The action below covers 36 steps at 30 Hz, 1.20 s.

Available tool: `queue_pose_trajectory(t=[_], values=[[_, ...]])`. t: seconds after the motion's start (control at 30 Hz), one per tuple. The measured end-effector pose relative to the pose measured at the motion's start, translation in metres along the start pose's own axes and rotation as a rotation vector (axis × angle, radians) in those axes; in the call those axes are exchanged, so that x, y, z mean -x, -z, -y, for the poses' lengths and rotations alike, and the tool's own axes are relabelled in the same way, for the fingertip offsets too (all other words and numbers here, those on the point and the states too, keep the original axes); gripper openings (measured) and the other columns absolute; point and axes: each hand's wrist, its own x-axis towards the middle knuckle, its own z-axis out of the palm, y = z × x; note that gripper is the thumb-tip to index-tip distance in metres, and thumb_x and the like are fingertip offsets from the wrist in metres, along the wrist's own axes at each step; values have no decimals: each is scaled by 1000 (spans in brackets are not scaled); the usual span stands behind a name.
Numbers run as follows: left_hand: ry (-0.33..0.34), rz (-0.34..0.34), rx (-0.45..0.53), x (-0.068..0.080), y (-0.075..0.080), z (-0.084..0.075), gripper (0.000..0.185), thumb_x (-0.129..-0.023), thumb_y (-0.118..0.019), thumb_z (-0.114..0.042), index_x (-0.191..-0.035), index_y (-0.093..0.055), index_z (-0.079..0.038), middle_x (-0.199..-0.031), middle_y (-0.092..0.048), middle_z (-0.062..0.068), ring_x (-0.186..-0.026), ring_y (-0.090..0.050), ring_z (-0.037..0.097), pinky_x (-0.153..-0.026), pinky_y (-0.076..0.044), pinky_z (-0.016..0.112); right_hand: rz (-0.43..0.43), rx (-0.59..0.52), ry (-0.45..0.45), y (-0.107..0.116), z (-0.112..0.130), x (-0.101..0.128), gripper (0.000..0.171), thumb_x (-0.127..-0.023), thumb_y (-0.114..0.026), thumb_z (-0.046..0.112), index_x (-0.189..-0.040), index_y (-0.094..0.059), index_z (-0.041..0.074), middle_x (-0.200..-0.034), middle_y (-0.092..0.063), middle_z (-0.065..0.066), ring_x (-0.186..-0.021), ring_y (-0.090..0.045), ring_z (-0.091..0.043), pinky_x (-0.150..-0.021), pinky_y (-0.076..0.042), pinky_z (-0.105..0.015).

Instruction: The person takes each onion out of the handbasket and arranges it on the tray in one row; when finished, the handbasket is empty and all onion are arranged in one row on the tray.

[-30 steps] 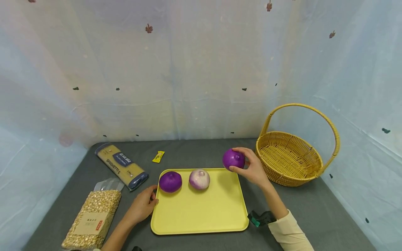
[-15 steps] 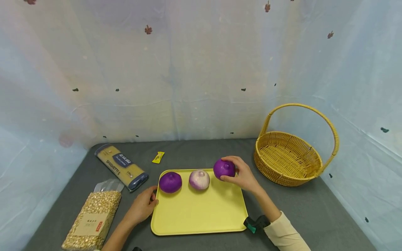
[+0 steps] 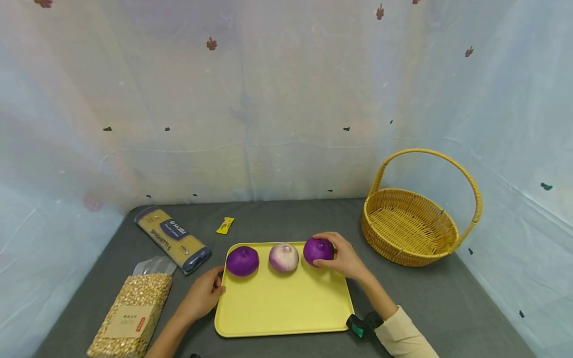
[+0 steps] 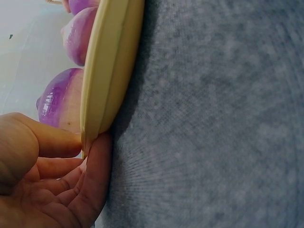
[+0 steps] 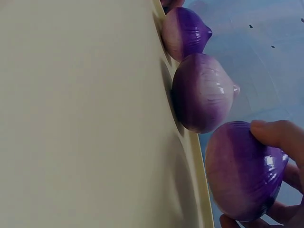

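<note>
A yellow tray (image 3: 286, 303) lies on the grey table. Along its far edge sit three onions: a dark purple onion (image 3: 242, 260) on the left, a pale purple onion (image 3: 284, 256) in the middle, and a glossy purple onion (image 3: 318, 250) on the right. My right hand (image 3: 342, 256) grips the right onion (image 5: 244, 178) as it rests on the tray. My left hand (image 3: 203, 294) holds the tray's left rim (image 4: 102, 90), thumb on top and fingers (image 4: 95, 175) underneath.
A wicker basket (image 3: 414, 228) with a tall handle stands at the right. A spaghetti packet (image 3: 173, 238), a bag of grain (image 3: 132, 313) and a small yellow sachet (image 3: 225, 224) lie on the left. Sheeting walls the table in.
My right hand brought the glossy purple onion from beside the basket leftward and down onto the tray, next to the pale onion. The left hand kept still on the rim.
</note>
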Motion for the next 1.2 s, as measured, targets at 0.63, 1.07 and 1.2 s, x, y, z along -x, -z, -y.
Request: queue_pose_trajectory(t=[0.63,1.07,1.2], values=[[10,10,7,0,0,1,45,-82,-63,2,-125,-50,9,-74,-46,1,-56,-43,9,-49,-36,24,48,44,5,-1,-6,1,57,-72,-80,30,-123,-58,16,-119,-53,-8,-104,-54,-25,-80,-48,-38],[-1,0,14,-1,0,2,45,-81,-64,2,-124,-51,9,-74,-46,0,-57,-43,8,-49,-36,23,82,45,-23,0,-7,2,58,-74,-79,30,-125,-56,13,-119,-53,-10,-105,-53,-26,-81,-47,-39],[-7,-4,11,0,0,1,43,-81,-64,3,-122,-51,9,-74,-46,1,-57,-43,8,-49,-36,23,94,32,-32,1,-6,2,60,-74,-79,29,-126,-55,12,-121,-51,-11,-107,-52,-27,-83,-46,-41]])
